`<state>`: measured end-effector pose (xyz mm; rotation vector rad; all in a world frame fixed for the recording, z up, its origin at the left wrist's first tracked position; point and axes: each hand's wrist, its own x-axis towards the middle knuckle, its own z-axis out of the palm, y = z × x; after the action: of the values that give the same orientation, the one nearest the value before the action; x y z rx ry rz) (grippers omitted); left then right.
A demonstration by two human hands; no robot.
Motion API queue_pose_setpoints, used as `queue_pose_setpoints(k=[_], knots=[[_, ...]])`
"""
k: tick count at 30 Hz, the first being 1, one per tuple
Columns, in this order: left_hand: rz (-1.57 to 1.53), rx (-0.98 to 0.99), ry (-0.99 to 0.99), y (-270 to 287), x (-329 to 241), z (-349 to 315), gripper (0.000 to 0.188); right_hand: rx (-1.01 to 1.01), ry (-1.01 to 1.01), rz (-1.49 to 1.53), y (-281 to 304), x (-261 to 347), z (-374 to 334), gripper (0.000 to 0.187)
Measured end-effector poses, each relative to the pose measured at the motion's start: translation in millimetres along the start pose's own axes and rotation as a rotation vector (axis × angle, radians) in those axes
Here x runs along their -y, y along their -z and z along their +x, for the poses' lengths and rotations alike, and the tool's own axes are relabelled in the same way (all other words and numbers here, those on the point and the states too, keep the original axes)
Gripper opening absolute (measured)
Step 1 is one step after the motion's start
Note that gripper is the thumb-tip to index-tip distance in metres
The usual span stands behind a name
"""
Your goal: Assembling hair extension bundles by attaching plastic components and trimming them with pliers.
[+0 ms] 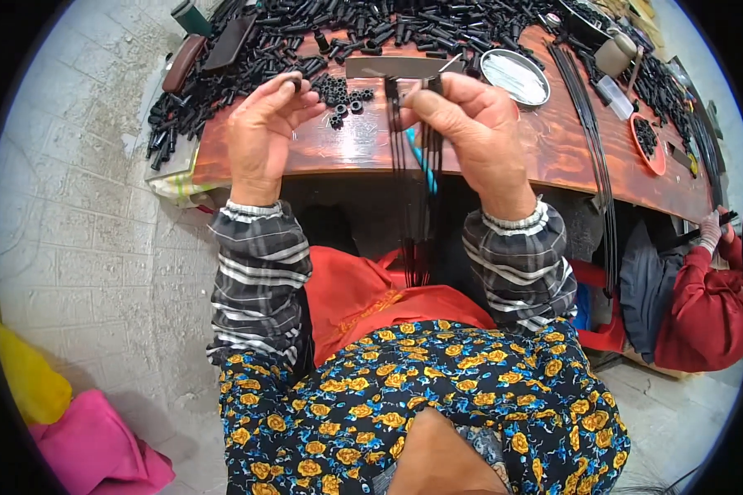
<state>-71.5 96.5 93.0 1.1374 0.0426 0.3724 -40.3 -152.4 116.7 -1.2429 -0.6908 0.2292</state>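
Observation:
My left hand [260, 128] is raised over the table's front edge. Its thumb and forefinger pinch a small black ring-like piece [296, 84]. Opposite it, my right hand [480, 124] grips the upper ends of several thin black strands [398, 157], which hang down past the table edge toward my lap. A twisted blue piece [423, 161] shows among the strands. Between my hands lies a small heap of black ring-shaped parts [337, 92] on the reddish wooden table [322, 155]. Behind the heap is a flat dark strip [403, 68].
Black tubular parts [281, 54] are piled along the back and left. At right are a round metal tray [516, 78] of pale thin pieces, long black strands [588, 124] over the edge, and an orange dish [647, 144]. A person in a red sleeve [706, 305] works at far right.

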Motion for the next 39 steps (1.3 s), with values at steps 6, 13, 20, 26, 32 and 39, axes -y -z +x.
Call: queue_pose_setpoints(k=[6, 13, 20, 26, 32, 39], knots=[[-0.426, 0.440, 0.124, -42, -25, 7, 0.034, 0.106, -0.001, 0.014, -28, 11, -5, 0.016], [-0.390, 0.299, 0.192, -72, -24, -11, 0.025, 0.012, 0.109, -0.133, -30, 9, -6, 0.017], [-0.311, 0.194, 0.231, -81, -23, -24, 0.012, -0.062, 0.119, -0.256, -28, 3, -2, 0.018], [-0.341, 0.204, 0.159, -84, -23, -32, 0.016, -0.062, 0.141, -0.247, -27, 0, -1, 0.017], [-0.130, 0.069, -0.029, -99, -28, -52, 0.020, -0.063, 0.130, -0.255, -31, -2, -1, 0.015], [-0.057, 0.095, 0.015, -89, -27, -46, 0.018, -0.051, 0.142, -0.273, -28, -1, 2, 0.015]])
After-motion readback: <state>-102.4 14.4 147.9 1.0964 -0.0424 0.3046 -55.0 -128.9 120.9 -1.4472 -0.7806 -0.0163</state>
